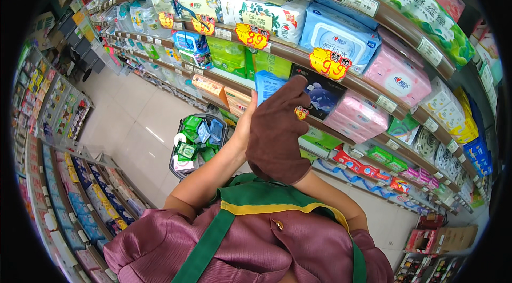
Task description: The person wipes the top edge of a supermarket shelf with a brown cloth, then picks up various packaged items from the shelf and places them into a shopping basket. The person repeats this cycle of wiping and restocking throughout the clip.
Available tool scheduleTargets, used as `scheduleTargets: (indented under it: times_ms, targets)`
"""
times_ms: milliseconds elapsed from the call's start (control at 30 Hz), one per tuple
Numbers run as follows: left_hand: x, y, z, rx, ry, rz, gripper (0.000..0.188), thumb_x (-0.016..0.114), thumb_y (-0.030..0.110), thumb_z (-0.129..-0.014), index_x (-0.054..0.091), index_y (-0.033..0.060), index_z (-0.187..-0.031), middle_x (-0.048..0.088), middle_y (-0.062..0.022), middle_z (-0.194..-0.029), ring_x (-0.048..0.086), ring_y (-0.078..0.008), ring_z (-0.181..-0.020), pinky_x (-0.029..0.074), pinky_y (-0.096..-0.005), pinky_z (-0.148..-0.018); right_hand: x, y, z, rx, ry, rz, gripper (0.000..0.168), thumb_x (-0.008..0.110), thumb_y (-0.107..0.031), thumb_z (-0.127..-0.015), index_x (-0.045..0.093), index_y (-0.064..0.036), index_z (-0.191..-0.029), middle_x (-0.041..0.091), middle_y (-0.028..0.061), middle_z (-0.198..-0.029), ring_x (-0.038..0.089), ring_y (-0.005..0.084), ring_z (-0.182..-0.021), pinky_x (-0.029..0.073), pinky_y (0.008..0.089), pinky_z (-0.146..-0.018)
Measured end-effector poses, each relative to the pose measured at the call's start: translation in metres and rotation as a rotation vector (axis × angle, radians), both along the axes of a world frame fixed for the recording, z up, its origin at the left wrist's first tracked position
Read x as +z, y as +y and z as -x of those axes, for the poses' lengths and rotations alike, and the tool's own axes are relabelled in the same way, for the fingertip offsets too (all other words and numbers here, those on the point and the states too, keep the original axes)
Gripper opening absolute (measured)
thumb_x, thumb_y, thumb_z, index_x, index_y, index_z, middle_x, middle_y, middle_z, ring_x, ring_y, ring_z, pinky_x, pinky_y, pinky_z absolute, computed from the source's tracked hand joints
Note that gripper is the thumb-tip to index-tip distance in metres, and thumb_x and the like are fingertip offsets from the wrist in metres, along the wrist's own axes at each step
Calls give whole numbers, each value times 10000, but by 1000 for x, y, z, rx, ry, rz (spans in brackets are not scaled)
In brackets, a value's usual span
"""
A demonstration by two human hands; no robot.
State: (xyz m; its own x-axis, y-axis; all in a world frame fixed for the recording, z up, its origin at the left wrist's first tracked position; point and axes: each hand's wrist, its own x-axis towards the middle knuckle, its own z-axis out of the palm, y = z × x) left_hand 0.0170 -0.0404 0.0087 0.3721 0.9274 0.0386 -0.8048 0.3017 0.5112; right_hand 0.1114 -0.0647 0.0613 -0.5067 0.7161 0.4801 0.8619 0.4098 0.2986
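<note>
My left hand (243, 129), bare, grips a small blue soft pack (269, 85), likely wipes, in front of the shelf. A brown cloth glove or mitt (278, 135) covers my right hand (276, 151) down to the wrist. That hand crosses in front of the pack and hides its right part. Whether the gloved fingers press on the pack is hidden. Behind them, a black package (320, 93) with a purple picture stands on the shelf, next to pink tissue packs (358, 117). Light-green packs (272, 63) sit to its left.
A basket (172, 165) with green and blue packs stands on the tiled floor (140, 139) at my left. Curved shelf edges (288, 49) with yellow-red price tags (330, 63) run across in front. Another stocked shelf (86, 203) lies at lower left, and cardboard boxes (456, 239) at lower right.
</note>
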Motion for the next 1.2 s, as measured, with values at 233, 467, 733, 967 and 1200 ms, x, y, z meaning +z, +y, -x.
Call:
scheduleTargets:
  times_ms: [233,467,733,967,1200]
  targets:
    - [-9,15,29,60,-58,-9,841,447,643,-804,301,12,-1341,440,-230,-1278,458,-356,-1172,374,-474,-997,-27,-11,-26,363,107,397,374,629,-320,-631,581,41,-717,507,127,-625,511,237,-538,333,384,-403]
    - [-15,14,32,124,-125,141,634,517,348,-824,352,-43,-1296,486,-252,-1227,527,-395,-1079,436,-496,-922,-12,-10,-51,225,819,680,743,835,-450,-365,471,16,-815,532,125,-714,558,276,-643,404,391,-592]
    - [-27,8,21,74,66,207,459,551,241,-836,460,-29,-1196,595,-165,-1089,611,-258,-965,494,-386,-861,-22,-17,-39,168,472,369,553,732,-237,-473,497,17,-904,475,119,-809,490,253,-753,353,380,-544]
    - [-26,1,22,-4,211,216,460,580,241,-824,468,-20,-1185,606,-136,-1056,627,-218,-913,522,-344,-799,-21,2,-50,181,502,424,519,690,-210,-507,478,47,-904,413,120,-850,425,286,-823,369,400,-590]
    - [-24,4,21,134,174,247,422,541,223,-852,462,-14,-1192,602,-144,-1070,624,-239,-932,525,-370,-796,-13,2,-42,275,76,101,483,664,-172,-559,479,72,-932,459,150,-816,463,339,-845,381,441,-670]
